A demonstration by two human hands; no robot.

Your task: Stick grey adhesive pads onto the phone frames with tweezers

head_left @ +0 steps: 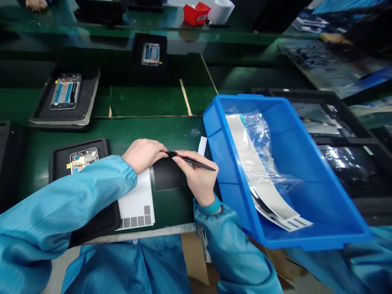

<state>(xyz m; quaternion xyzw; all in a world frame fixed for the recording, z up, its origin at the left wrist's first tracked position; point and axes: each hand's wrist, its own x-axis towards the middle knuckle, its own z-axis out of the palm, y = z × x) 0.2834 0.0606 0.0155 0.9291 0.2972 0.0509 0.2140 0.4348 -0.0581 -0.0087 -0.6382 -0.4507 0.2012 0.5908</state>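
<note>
My right hand (197, 177) grips slim black tweezers (196, 161) like a pen, their tip reaching left to my left hand (143, 155). The left fingertips rest at that tip, over the top edge of a dark film sheet (167, 173). Whether they pinch anything is hidden. The dark sheet lies on a white backing sheet (134, 200) with several grey squares along its lower edge. Left of my left hand, a phone frame with exposed parts (84, 159) lies on a black padded mat (61, 163), partly covered by my left sleeve.
A blue plastic bin (241, 143) at right holds a clear bag and strips of white-backed film (260, 171). Further phone frames (65, 92) sit on black mats across the green bench. A red box (196, 13) stands beyond, and a co-worker's hand (36, 4) shows at top left.
</note>
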